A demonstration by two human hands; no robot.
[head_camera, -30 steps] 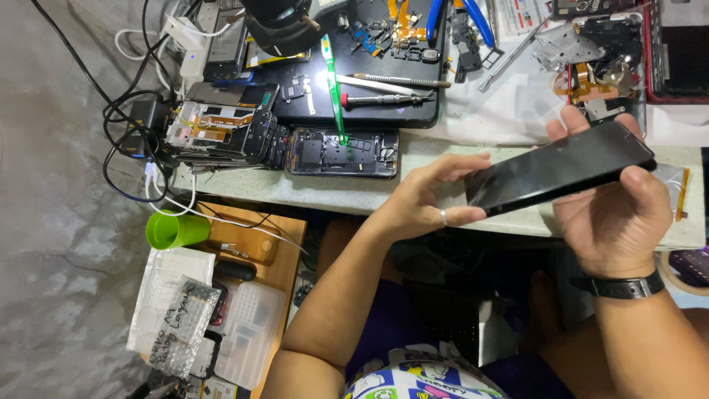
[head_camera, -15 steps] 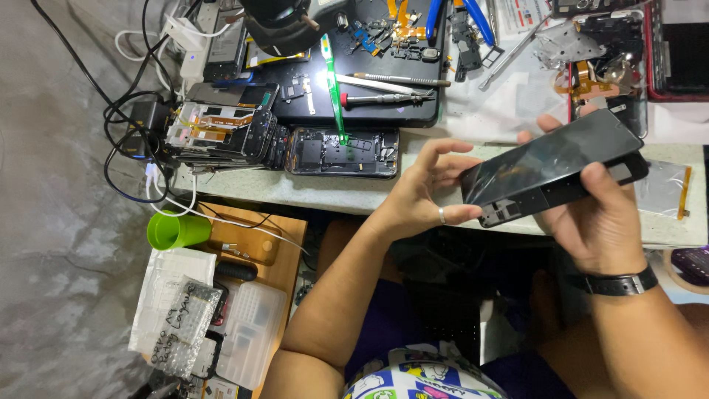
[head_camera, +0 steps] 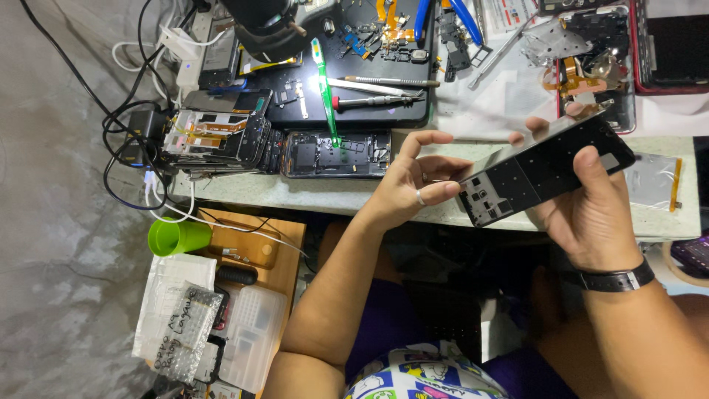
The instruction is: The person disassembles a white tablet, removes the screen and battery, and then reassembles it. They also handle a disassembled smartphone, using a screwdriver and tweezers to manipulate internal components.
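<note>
I see my left hand raised from a bent forearm, fingers spread and curled, a ring on one finger. My right hand sits higher and further out, thumb pressed forward, fingers wrapped behind, a dark strap at the wrist.

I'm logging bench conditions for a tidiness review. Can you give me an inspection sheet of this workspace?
Surface: pale stone-look bench top, with a black work mat at the rear.
Job's things: flat black phone screen panel, held tilted above the bench edge.
Clutter: opened phone chassis, a stack of stripped phones, red-handled screwdriver, green plastic pry tool, blue-handled pliers.
Hands: left hand holds the panel's near end; right hand grips its far end.
Cables: black and white leads tangled at the left edge.
Surroundings: green plastic cup and clear plastic boxes on a low wooden stand.
</note>
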